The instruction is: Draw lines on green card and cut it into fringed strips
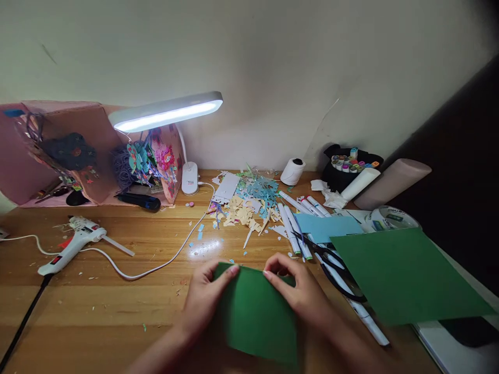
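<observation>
A piece of green paper (pixel 261 317) is held up over the near edge of the table, its lower part curving toward me. My left hand (pixel 208 291) pinches its upper left edge, thumb in front. At the upper right edge my right hand (pixel 294 285) pinches the same paper between thumb and fingers. Right of my right hand lie black-handled scissors (pixel 337 275), partly over white markers (pixel 290 231). A larger green sheet (pixel 409 275) rests farther right, with a light blue paper piece (pixel 327 227) behind it.
Paper scraps (pixel 249 200) are heaped at the back centre. A glue gun (pixel 76 244) lies left, its white cable (pixel 148 274) crossing the table. A lit lamp (pixel 169 111) overhangs a pink box (pixel 86 150). A marker holder (pixel 346 166) and thread spool (pixel 292 171) stand behind.
</observation>
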A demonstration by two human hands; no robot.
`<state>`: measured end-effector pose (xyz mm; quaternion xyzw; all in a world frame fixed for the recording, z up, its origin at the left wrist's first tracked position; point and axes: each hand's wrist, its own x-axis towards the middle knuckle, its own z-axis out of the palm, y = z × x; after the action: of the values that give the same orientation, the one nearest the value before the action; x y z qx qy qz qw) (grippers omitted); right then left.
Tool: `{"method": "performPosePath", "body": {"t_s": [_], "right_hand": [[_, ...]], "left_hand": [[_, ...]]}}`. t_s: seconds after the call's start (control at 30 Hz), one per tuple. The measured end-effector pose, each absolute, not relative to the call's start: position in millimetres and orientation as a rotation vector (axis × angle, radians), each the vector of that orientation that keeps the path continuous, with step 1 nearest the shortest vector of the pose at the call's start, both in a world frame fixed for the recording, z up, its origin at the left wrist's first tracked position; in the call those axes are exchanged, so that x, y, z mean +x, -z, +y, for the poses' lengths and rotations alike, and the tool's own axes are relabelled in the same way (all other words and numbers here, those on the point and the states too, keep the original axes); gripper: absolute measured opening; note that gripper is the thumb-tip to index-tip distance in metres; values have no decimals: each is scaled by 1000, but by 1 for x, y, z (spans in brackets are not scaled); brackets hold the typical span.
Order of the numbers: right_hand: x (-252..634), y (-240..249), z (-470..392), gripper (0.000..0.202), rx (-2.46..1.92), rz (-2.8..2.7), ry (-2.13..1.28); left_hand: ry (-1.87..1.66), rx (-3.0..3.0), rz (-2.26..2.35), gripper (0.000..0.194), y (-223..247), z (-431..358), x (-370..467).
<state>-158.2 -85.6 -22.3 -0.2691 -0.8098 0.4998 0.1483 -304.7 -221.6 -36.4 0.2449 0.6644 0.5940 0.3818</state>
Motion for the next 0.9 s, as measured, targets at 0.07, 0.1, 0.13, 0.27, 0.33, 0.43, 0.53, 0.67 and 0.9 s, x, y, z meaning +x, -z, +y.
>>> {"method": "performPosePath", "body": {"t_s": [0.07, 0.1, 0.13, 0.27, 0.33, 0.43, 0.53, 0.67, 0.9], "right_hand": [[-159, 28, -73, 18, -809, -2267, -1586], [-159, 31, -68, 19, -819, -2238, -1639], [-160, 34, -64, 21, -831, -2207, -1665], [-166, 43, -64, 24, -839, -2110, -1609], [-171, 45, -69, 23, -816, -2154, -1565], [-178, 48, -75, 21, -819, -2229, -1486], [-181, 51, -79, 20, -805, -2214, -1433], [-180, 49, -80, 19, -730, -2228, -1430], [-177, 44, -80, 16, -782, -2171, -1376]], "left_hand": [[-1518, 526, 1676, 34, 38, -219, -316], [-1508, 512, 1668, 35, 39, -218, -321], [-1492, 524, 1674, 36, 39, -218, -324], [-1430, 673, 1802, 34, 41, -214, -328], [-1402, 723, 1851, 34, 42, -212, -327], [-1394, 742, 1855, 37, 44, -208, -326], [-1416, 789, 1875, 34, 42, -206, -327], [-1400, 864, 1902, 25, 34, -204, -335], [-1350, 865, 1824, 18, 32, -203, -341]]}}
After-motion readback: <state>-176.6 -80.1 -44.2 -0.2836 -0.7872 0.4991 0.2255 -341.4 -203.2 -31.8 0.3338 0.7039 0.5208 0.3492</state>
